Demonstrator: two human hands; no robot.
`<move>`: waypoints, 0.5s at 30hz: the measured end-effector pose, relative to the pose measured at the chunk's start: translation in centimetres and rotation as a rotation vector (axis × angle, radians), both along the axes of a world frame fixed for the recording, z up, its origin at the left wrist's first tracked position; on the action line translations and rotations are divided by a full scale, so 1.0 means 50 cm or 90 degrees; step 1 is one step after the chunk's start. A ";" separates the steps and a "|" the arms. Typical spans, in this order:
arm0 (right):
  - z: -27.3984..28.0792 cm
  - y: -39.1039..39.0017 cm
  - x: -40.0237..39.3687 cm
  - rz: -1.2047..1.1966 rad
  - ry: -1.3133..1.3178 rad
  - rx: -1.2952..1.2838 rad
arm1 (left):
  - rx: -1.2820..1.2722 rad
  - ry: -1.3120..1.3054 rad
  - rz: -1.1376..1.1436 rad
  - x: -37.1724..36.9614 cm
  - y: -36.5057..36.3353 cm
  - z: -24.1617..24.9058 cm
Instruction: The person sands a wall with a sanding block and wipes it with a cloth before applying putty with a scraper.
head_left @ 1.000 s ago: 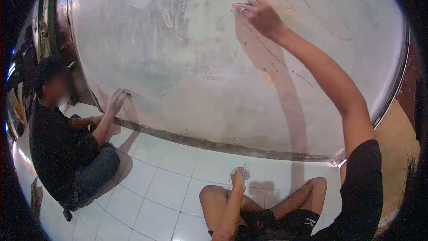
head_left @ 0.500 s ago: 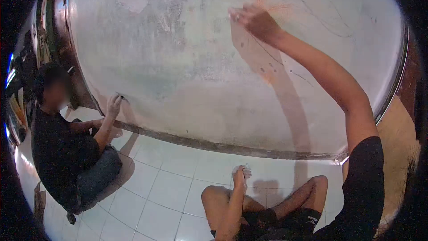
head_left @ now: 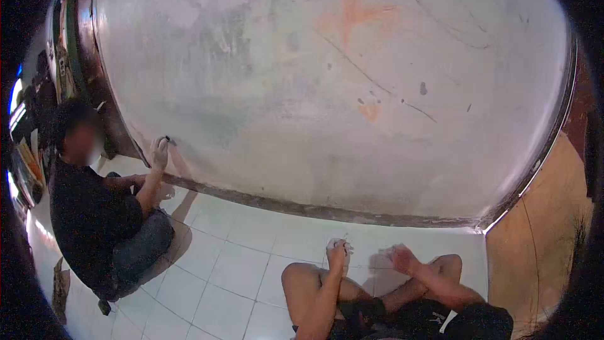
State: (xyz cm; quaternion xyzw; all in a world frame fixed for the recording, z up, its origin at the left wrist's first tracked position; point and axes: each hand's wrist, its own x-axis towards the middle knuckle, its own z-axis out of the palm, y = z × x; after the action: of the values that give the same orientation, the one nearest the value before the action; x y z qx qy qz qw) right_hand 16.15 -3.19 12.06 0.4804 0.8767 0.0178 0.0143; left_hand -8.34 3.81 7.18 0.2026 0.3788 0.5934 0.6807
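Note:
My left hand [head_left: 338,254] is closed in front of my bent knee, low over the tiled floor, with white powder on its fingers. Its fingers are curled round something small that I cannot make out. Right of it, near my other knee, is my right hand [head_left: 404,259], whitish at the fingertips and blurred by motion. Neither hand touches the large pale panel [head_left: 302,151] ahead of me. Orange smudges [head_left: 355,16], thin dark curved lines and a few dark spots mark the panel's surface.
To the left another person [head_left: 94,214] sits on the floor, a whitened hand [head_left: 160,153] at the panel's lower left with something small and dark. A dark ledge [head_left: 314,209] runs along the panel's bottom. White tiles [head_left: 233,271] cover the floor; a tan board [head_left: 535,214] stands right.
My right hand has come down from the panel's orange smudge to beside my left hand. My left hand has hardly moved. The other person's hand stays at the panel.

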 end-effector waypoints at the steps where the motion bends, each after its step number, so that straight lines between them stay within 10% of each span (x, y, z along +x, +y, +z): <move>1: -0.043 -0.030 0.012 -0.020 -0.012 -0.008 | 0.046 0.074 0.022 0.001 -0.008 0.006; 9: -0.086 -0.075 0.045 -0.269 0.610 0.107 | 0.193 0.654 -0.043 0.055 -0.067 0.033; 15: -0.116 -0.032 0.065 -0.309 0.651 0.022 | 0.307 0.536 -0.145 0.070 -0.052 -0.126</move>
State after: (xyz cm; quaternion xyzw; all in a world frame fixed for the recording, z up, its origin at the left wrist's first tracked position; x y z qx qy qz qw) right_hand 19.39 -4.78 6.24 0.6160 0.6361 -0.2062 -0.4164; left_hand -4.84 1.23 0.89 0.6162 0.4482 0.4529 0.4629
